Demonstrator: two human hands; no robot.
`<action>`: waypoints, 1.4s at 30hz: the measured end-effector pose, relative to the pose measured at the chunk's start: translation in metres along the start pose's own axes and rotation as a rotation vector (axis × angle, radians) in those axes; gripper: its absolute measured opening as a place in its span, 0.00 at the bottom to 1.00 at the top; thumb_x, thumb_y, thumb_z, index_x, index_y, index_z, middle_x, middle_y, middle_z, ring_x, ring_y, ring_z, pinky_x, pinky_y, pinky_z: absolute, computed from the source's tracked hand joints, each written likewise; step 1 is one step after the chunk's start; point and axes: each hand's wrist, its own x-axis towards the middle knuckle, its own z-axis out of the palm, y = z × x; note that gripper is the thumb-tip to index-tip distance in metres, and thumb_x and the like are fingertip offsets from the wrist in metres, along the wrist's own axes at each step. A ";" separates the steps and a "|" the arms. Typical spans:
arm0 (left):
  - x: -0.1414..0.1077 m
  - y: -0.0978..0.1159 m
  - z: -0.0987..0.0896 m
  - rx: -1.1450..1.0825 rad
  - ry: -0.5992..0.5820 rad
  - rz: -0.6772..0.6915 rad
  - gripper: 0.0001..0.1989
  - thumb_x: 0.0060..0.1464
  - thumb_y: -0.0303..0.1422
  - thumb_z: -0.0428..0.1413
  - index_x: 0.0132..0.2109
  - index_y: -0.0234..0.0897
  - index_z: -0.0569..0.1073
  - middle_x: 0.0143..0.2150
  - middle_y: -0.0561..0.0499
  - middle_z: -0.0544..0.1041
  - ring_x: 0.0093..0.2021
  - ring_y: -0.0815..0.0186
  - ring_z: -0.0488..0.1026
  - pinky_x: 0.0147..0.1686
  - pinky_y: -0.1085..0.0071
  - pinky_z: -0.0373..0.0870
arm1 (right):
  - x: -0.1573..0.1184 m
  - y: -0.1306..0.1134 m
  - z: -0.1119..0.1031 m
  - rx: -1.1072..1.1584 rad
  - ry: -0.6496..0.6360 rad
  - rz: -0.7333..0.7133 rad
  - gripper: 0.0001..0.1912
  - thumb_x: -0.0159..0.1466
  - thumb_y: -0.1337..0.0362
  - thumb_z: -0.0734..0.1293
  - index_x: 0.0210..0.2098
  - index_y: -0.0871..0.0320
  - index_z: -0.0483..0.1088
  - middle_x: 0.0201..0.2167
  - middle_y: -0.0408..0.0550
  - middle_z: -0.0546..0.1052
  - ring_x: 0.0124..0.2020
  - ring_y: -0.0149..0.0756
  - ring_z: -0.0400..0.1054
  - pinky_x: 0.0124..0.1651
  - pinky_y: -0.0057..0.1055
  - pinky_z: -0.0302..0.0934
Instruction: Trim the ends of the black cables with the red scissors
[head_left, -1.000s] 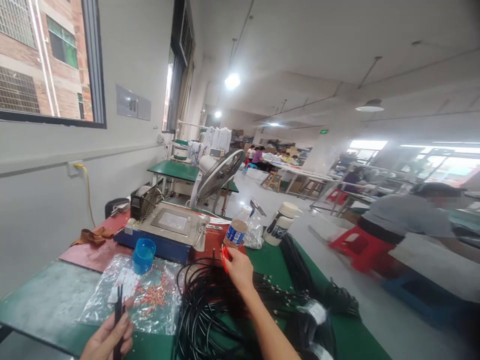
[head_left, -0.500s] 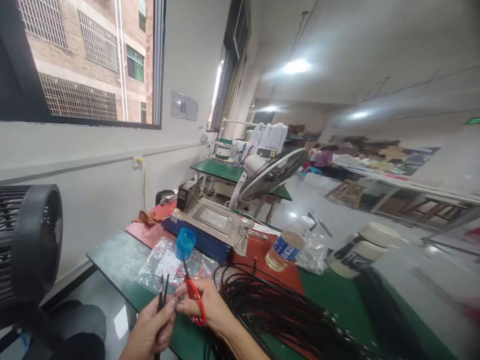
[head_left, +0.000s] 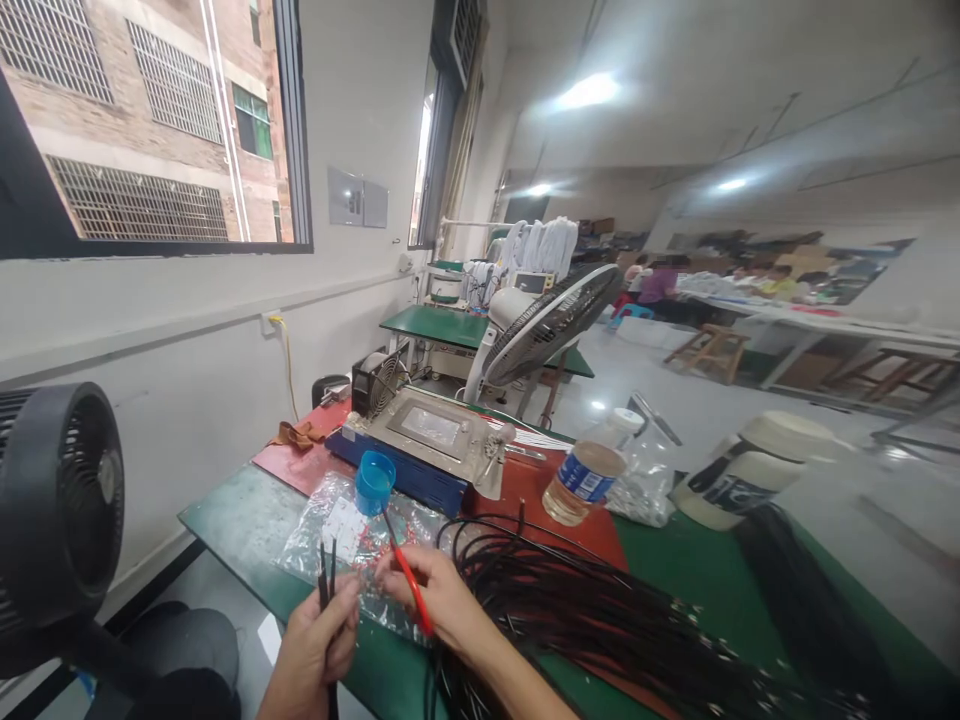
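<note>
My left hand is closed around thin black cables, whose ends point up above the fingers. To its right, my right hand holds red-handled scissors, blades toward the blue cup. Its fingertips are close to the left fingertips; whether anything small is pinched there is too blurred to tell. Beneath both hands lies a clear plastic bag with small red pieces on it. A large bundle of black cables spreads out beside my right forearm.
Behind the cup stands a blue-sided machine. Right of it are a liquid-filled bottle, a bag of small parts and a white jug. A black fan is at the left; a standing fan is behind. People sit in the background.
My right hand has moved slightly right, away from the left one, and the scissors have turned with it. The whole view has shifted a little.
</note>
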 end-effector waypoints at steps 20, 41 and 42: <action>0.011 0.010 0.007 0.167 0.265 0.192 0.23 0.31 0.45 0.66 0.30 0.30 0.73 0.13 0.62 0.61 0.11 0.82 0.49 0.14 0.80 0.39 | -0.006 -0.003 -0.008 -0.438 -0.153 -0.003 0.22 0.56 0.53 0.64 0.17 0.59 0.52 0.17 0.36 0.52 0.20 0.24 0.46 0.23 0.23 0.38; 0.013 -0.001 0.003 0.050 0.124 0.172 0.25 0.32 0.45 0.67 0.35 0.29 0.76 0.15 0.61 0.60 0.15 0.81 0.49 0.14 0.82 0.41 | 0.000 0.008 -0.008 0.005 -0.007 0.154 0.23 0.55 0.46 0.65 0.19 0.60 0.62 0.11 0.35 0.56 0.13 0.22 0.48 0.17 0.21 0.40; 0.011 -0.003 0.003 0.037 0.104 0.162 0.25 0.32 0.44 0.67 0.35 0.29 0.76 0.14 0.61 0.59 0.15 0.80 0.49 0.14 0.82 0.42 | -0.001 0.005 -0.008 0.103 -0.008 0.199 0.24 0.54 0.43 0.64 0.21 0.60 0.63 0.11 0.35 0.57 0.11 0.22 0.49 0.15 0.21 0.40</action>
